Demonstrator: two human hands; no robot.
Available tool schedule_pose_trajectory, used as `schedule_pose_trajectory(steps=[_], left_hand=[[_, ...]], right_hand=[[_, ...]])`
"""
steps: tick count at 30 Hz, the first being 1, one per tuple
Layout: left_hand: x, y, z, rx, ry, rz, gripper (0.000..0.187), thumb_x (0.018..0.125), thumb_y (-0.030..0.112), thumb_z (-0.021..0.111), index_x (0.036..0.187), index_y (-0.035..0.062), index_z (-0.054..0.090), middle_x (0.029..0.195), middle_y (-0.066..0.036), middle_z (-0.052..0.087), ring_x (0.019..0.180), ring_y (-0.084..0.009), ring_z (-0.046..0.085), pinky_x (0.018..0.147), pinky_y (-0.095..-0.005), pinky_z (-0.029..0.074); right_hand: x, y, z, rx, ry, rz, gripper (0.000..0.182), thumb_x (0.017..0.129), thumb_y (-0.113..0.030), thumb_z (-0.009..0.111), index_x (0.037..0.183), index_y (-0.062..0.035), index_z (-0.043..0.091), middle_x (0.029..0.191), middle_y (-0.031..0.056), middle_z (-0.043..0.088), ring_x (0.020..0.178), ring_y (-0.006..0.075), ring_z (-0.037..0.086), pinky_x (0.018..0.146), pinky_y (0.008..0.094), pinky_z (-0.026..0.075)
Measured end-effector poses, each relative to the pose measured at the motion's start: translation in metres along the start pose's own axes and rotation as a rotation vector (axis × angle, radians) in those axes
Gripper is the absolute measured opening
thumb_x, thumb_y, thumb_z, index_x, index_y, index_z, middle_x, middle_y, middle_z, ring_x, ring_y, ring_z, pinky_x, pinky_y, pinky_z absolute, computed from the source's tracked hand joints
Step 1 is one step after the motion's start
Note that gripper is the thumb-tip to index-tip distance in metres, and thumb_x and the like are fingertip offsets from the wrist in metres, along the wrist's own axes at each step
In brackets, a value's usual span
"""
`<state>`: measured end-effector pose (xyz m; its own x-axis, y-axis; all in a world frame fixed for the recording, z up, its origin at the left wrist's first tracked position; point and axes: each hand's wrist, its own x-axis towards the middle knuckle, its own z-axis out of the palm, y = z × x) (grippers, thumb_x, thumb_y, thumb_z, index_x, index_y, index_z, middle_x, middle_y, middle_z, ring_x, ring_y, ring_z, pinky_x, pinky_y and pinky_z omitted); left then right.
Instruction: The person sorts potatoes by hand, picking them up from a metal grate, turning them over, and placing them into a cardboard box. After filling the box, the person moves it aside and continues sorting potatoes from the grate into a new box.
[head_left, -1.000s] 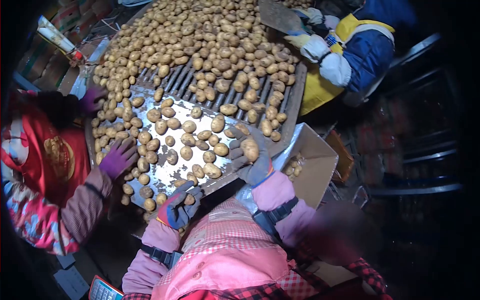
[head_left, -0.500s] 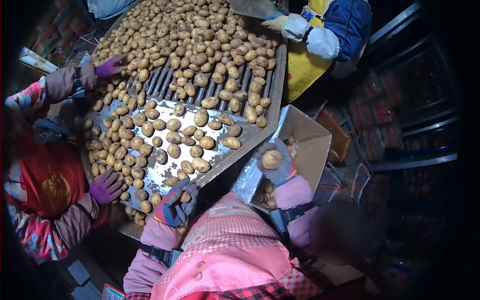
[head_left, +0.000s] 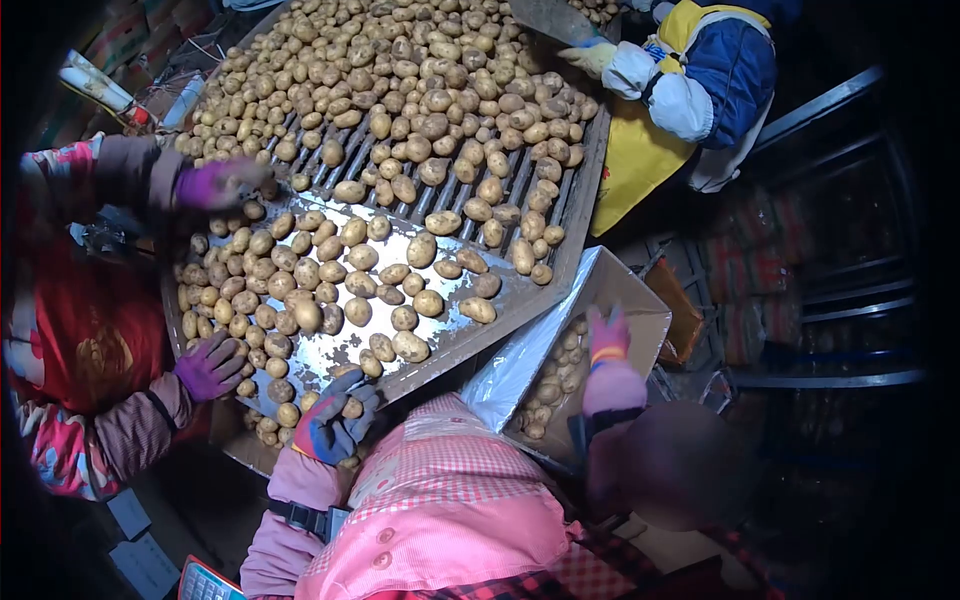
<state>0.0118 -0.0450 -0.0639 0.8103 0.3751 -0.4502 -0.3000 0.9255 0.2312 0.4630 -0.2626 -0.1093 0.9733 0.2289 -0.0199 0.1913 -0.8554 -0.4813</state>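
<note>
My left hand [head_left: 338, 418], in a grey and blue glove, is at the table's near edge, its fingers curled round a small potato [head_left: 352, 408]. My right hand [head_left: 608, 338] reaches into a lined cardboard box [head_left: 634, 312]. Its fingers are blurred and partly hidden, and no potato shows in it. Potatoes [head_left: 550, 385] lie in the box beside and below this hand. Many loose potatoes [head_left: 325, 250] are spread over the metal sheet [head_left: 330, 345] beyond my left hand.
A heap of potatoes [head_left: 400, 60] covers the slatted rack [head_left: 335, 175]. At the left, a person's purple gloves [head_left: 210, 367] are over the sorting surface. A person in a yellow apron [head_left: 640, 160] holds a flat board [head_left: 555, 18] at the back. An orange container [head_left: 672, 305] stands beyond the box.
My right hand has moved deeper into the box, and the potato it held no longer shows. My left hand has shifted slightly left and down. The neighbour's upper glove has moved right.
</note>
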Motion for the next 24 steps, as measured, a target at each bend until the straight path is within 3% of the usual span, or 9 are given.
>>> schedule_pose_trajectory(steps=[4, 9, 14, 17, 19, 21, 22, 23, 24], left_hand=[[0.002, 0.002, 0.007, 0.130, 0.102, -0.009, 0.047, 0.097, 0.026, 0.050, 0.137, 0.0030, 0.042, 0.114, -0.016, 0.059, 0.099, -0.0274, 0.063, 0.079, -0.0304, 0.057], [-0.001, 0.008, -0.014, 0.016, 0.099, -0.070, 0.053, 0.099, 0.036, 0.045, 0.136, -0.0005, 0.042, 0.103, -0.015, 0.061, 0.079, -0.0206, 0.063, 0.068, -0.0271, 0.053], [-0.008, 0.006, -0.019, -0.024, 0.131, -0.012, 0.050, 0.100, 0.035, 0.045, 0.135, -0.0002, 0.044, 0.102, -0.013, 0.064, 0.080, -0.0202, 0.065, 0.066, -0.0268, 0.055], [-0.008, 0.005, -0.013, 0.087, 0.170, 0.056, 0.046, 0.099, 0.033, 0.047, 0.133, 0.0017, 0.046, 0.124, -0.018, 0.058, 0.102, -0.0232, 0.062, 0.074, -0.0296, 0.056], [0.003, 0.001, -0.011, 0.022, 0.220, 0.061, 0.046, 0.099, 0.033, 0.047, 0.133, 0.0023, 0.046, 0.126, -0.017, 0.056, 0.108, -0.0246, 0.060, 0.080, -0.0311, 0.056], [-0.001, 0.006, -0.011, -0.203, 0.145, 0.050, 0.048, 0.100, 0.034, 0.045, 0.136, 0.0023, 0.043, 0.131, -0.018, 0.053, 0.118, -0.0291, 0.054, 0.095, -0.0372, 0.049], [-0.006, 0.011, -0.009, -0.371, 0.005, 0.028, 0.051, 0.101, 0.035, 0.043, 0.139, 0.0017, 0.040, 0.132, -0.020, 0.051, 0.123, -0.0322, 0.050, 0.105, -0.0418, 0.043], [-0.010, 0.015, 0.000, -0.265, 0.036, 0.081, 0.052, 0.101, 0.036, 0.042, 0.140, 0.0019, 0.038, 0.134, -0.019, 0.050, 0.126, -0.0332, 0.048, 0.107, -0.0427, 0.040], [-0.014, 0.020, 0.009, -0.153, 0.051, 0.117, 0.053, 0.101, 0.037, 0.042, 0.141, 0.0021, 0.037, 0.136, -0.019, 0.048, 0.129, -0.0341, 0.045, 0.110, -0.0437, 0.036]], right_hand=[[0.043, -0.102, -0.027, -0.330, 0.056, -0.680, 0.069, 0.067, -0.042, 0.077, 0.128, -0.0173, 0.057, 0.130, 0.0103, 0.054, 0.131, 0.0357, 0.036, 0.111, 0.0463, 0.025], [0.029, -0.181, -0.017, -1.031, -0.397, -0.722, 0.058, 0.067, -0.056, 0.072, 0.114, -0.0224, 0.066, 0.124, 0.0080, 0.059, 0.135, 0.0302, 0.031, 0.110, 0.0540, 0.016], [0.030, -0.161, 0.011, -0.981, -0.328, -0.759, 0.054, 0.070, -0.054, 0.072, 0.110, -0.0173, 0.068, 0.118, 0.0097, 0.062, 0.127, 0.0305, 0.042, 0.108, 0.0526, 0.025], [0.031, -0.162, -0.011, 0.266, -0.551, -0.249, 0.036, 0.076, -0.026, 0.074, 0.107, -0.0097, 0.066, 0.104, 0.0103, 0.064, 0.093, 0.0250, 0.063, 0.082, 0.0333, 0.053], [0.033, -0.147, -0.005, 0.829, -0.620, -0.031, 0.032, 0.083, -0.017, 0.068, 0.113, -0.0088, 0.061, 0.098, 0.0074, 0.061, 0.094, 0.0196, 0.061, 0.081, 0.0305, 0.053], [0.026, -0.145, -0.008, 0.655, -0.626, -0.406, 0.029, 0.090, -0.012, 0.057, 0.119, -0.0071, 0.055, 0.095, 0.0058, 0.059, 0.085, 0.0168, 0.060, 0.081, 0.0304, 0.053], [0.022, -0.152, -0.006, 1.096, -0.857, -0.075, 0.031, 0.091, -0.009, 0.055, 0.122, -0.0053, 0.052, 0.108, 0.0100, 0.055, 0.094, 0.0181, 0.058, 0.086, 0.0317, 0.053], [0.002, -0.167, -0.007, 0.993, -0.772, -0.301, 0.030, 0.093, -0.009, 0.053, 0.123, -0.0034, 0.051, 0.109, 0.0118, 0.056, 0.091, 0.0166, 0.058, 0.080, 0.0276, 0.053], [-0.010, -0.189, -0.012, 1.399, -0.738, 0.168, 0.030, 0.095, -0.012, 0.054, 0.123, -0.0028, 0.051, 0.106, 0.0123, 0.060, 0.087, 0.0173, 0.061, 0.072, 0.0241, 0.052]])
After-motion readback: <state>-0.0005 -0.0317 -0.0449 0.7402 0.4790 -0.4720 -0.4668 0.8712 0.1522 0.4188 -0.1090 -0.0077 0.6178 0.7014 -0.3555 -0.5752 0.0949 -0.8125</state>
